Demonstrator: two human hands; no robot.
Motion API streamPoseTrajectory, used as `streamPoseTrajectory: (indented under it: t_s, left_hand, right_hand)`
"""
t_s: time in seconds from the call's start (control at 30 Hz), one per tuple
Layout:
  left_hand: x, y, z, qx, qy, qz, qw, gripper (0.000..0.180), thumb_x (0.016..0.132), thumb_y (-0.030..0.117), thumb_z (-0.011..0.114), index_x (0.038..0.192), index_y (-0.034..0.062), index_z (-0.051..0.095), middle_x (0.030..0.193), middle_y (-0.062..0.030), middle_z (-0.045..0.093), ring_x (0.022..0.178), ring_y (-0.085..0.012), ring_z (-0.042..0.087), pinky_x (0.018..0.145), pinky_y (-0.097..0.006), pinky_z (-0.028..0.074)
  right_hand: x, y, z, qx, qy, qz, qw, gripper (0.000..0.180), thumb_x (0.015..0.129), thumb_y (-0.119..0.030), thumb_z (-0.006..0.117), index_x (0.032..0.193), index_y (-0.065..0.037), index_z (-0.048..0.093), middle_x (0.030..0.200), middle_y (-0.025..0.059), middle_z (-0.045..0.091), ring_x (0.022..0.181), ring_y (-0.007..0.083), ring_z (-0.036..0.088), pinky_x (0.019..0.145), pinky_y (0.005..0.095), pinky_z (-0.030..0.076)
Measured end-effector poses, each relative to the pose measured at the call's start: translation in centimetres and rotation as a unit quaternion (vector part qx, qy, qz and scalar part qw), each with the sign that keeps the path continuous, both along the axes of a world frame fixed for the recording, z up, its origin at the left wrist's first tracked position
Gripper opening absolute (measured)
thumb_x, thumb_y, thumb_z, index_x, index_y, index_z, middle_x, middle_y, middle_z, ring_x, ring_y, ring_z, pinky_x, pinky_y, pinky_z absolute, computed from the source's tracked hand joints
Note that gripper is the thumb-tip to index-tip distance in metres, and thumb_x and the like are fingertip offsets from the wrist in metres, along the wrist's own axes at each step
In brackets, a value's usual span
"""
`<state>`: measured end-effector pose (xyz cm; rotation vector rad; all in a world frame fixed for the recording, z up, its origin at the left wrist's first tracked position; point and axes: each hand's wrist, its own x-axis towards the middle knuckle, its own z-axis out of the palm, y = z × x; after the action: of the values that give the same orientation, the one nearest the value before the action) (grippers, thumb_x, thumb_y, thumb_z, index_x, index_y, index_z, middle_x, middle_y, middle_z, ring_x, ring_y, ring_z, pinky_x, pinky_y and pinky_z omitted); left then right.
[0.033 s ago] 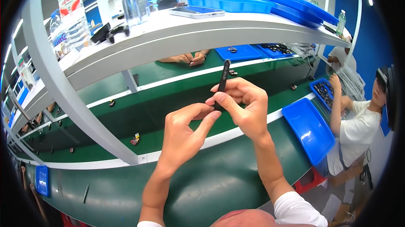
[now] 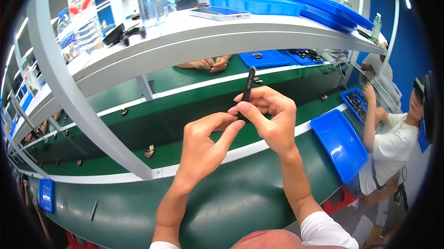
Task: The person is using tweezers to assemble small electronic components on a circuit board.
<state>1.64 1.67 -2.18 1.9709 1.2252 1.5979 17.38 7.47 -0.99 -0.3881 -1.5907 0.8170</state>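
Note:
A narrow black strip [image 2: 249,86] with pale lettering and a rounded, lighter tip stands nearly upright before me, leaning a little to the right. My right hand [image 2: 270,115] pinches it between thumb and fingers around its lower half. Below that, the thumb and index finger of my left hand [image 2: 208,140] close on its bottom end, which the fingertips mostly hide. Both hands are held above the near edge of the green conveyor belt [image 2: 185,133]; whether the strip is a strap or a stiff piece I cannot tell.
A blue tray [image 2: 340,145] lies to the right, near a seated person [image 2: 393,133]. Small parts [image 2: 149,151] dot the belt. Overhead runs a white shelf [image 2: 194,45] with bottles, a phone and trays; its grey post [image 2: 88,101] stands left. Another person's hands [image 2: 215,63] work opposite.
The whole view has shifted very slightly. Both hands keep the same grip on the black strip.

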Motion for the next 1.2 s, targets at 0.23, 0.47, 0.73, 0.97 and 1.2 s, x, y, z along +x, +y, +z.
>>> streamPoseTrajectory:
  t_s: [0.23, 0.47, 0.73, 0.97, 1.2]
  left_hand:
    - [0.8, 0.9, -0.3, 0.087, -0.051, 0.001, 0.995, 0.017, 0.09, 0.004, 0.075, 0.105, -0.0044, 0.074, 0.092, -0.0153, 0.075, 0.08, -0.0236, 0.074, 0.074, -0.032, 0.058]
    - [0.1, 0.3, -0.7, 0.083, -0.027, 0.009, 0.996, 0.016, 0.089, 0.001, 0.074, 0.104, -0.0031, 0.074, 0.093, -0.0149, 0.075, 0.081, -0.0204, 0.075, 0.074, -0.031, 0.059]
    - [0.5, 0.3, -0.7, 0.255, 0.153, 0.149, 0.943, 0.013, 0.079, 0.007, 0.077, 0.084, 0.003, 0.066, 0.075, -0.0073, 0.061, 0.071, -0.0258, 0.061, 0.058, -0.039, 0.049]
    - [0.5, 0.2, -0.8, 0.283, 0.157, 0.171, 0.93, 0.015, 0.076, 0.009, 0.078, 0.082, 0.0018, 0.066, 0.074, -0.0056, 0.056, 0.072, -0.023, 0.056, 0.057, -0.037, 0.047]
    - [0.9, 0.8, -1.1, 0.246, 0.114, 0.149, 0.951, 0.017, 0.078, 0.012, 0.077, 0.087, 0.0011, 0.068, 0.078, -0.0078, 0.061, 0.076, -0.0259, 0.06, 0.059, -0.039, 0.048]
  right_hand:
    - [0.5, -0.2, 0.0, 0.039, -0.029, -0.042, 0.998, 0.012, 0.083, -0.003, 0.08, 0.095, -0.001, 0.078, 0.088, 0.0038, 0.077, 0.056, 0.0009, 0.047, 0.048, 0.0179, 0.032]
    - [-0.1, -0.6, 0.0, 0.022, -0.048, -0.048, 0.997, 0.012, 0.086, 0.0, 0.074, 0.097, 0.002, 0.077, 0.089, 0.0029, 0.076, 0.058, -0.0002, 0.045, 0.052, 0.018, 0.035]
    - [0.6, -1.2, 0.2, -0.01, -0.065, -0.083, 0.994, 0.011, 0.099, -0.009, 0.066, 0.101, 0.002, 0.068, 0.097, 0.0082, 0.076, 0.053, -0.0015, 0.043, 0.044, 0.0174, 0.023]
    - [0.8, 0.0, -0.9, -0.011, -0.066, -0.069, 0.995, 0.016, 0.103, -0.015, 0.063, 0.102, 0.0, 0.067, 0.086, 0.007, 0.073, 0.046, -0.0008, 0.035, 0.042, 0.0187, 0.02]
    - [1.3, 0.0, -0.8, 0.038, -0.114, -0.119, 0.986, 0.012, 0.097, -0.01, 0.069, 0.09, -0.001, 0.071, 0.087, 0.0033, 0.072, 0.055, 0.0012, 0.044, 0.044, 0.0202, 0.025]
